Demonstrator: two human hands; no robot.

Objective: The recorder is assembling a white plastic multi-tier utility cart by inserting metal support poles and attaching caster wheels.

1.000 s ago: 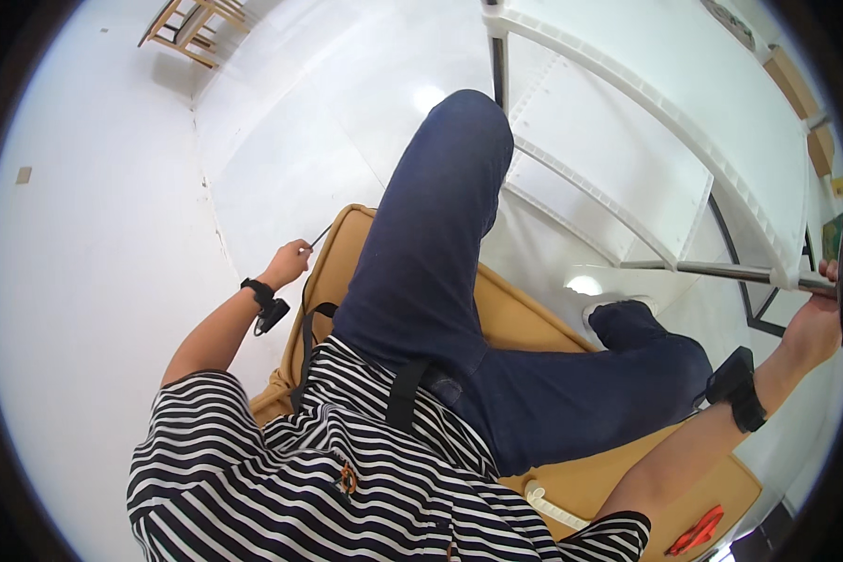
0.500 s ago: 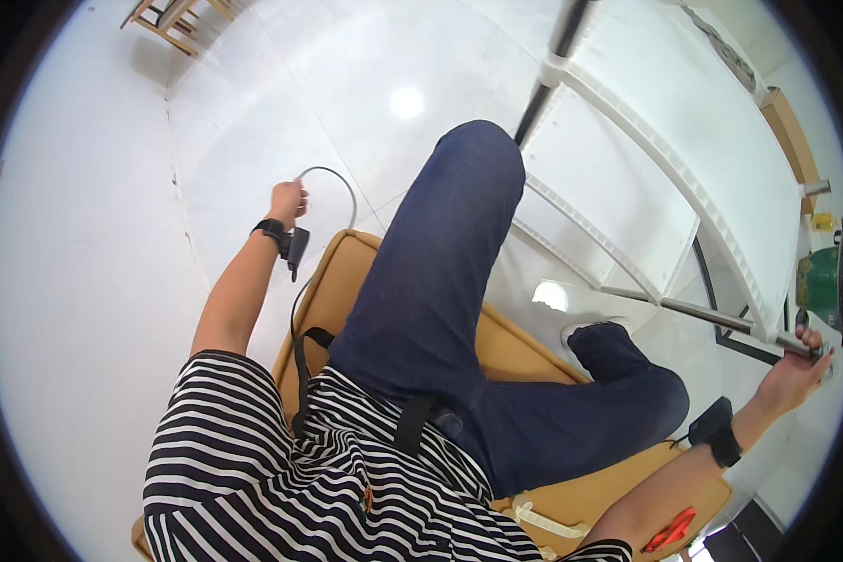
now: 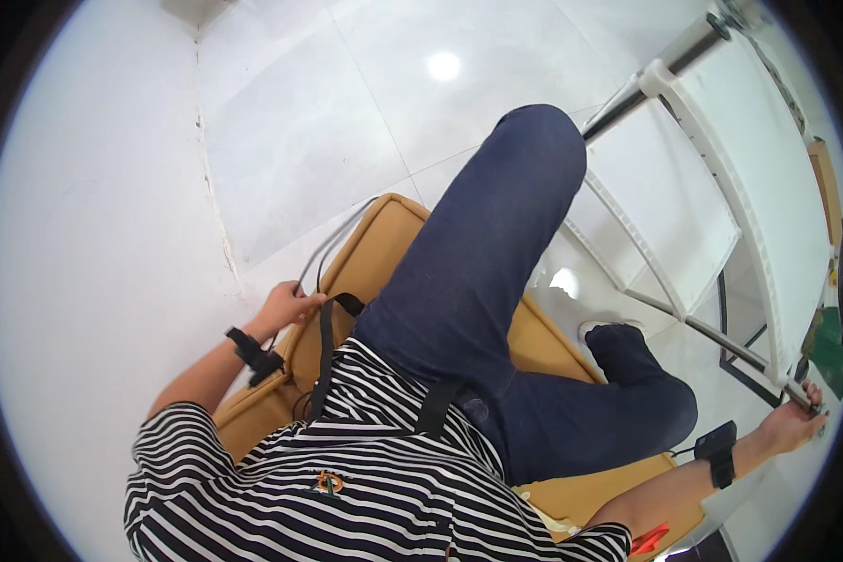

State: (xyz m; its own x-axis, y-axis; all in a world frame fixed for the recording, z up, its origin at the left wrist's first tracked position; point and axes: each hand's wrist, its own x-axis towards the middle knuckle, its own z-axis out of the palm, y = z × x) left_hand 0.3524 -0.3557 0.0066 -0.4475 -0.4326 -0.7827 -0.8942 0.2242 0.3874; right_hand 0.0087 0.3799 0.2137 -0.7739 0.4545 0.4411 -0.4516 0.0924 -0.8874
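My left hand [image 3: 290, 304] is closed on a thin grey cable [image 3: 335, 239] beside the tan cushioned seat [image 3: 384, 234]. The cable loops up from the fingers over the seat's far corner. A black strap [image 3: 326, 347] hangs close to these fingers. At the far right, my right hand [image 3: 791, 426] wraps round the end of a metal pole [image 3: 732, 348] of a white shelf rack [image 3: 698, 201]. A small metal piece shows at its fingertips, too small to make out.
My legs in dark trousers [image 3: 478, 206] lie between the hands. A red object [image 3: 650, 539] lies on the seat by my right arm. A green object [image 3: 829, 348] stands beyond the rack. White wall [image 3: 94, 234] rises on the left; pale tiled floor [image 3: 347, 122] stretches ahead.
My left hand has drawn back toward my body with the cable, from over the floor to beside the seat. My right hand stays at the pole's end. The view has shifted.
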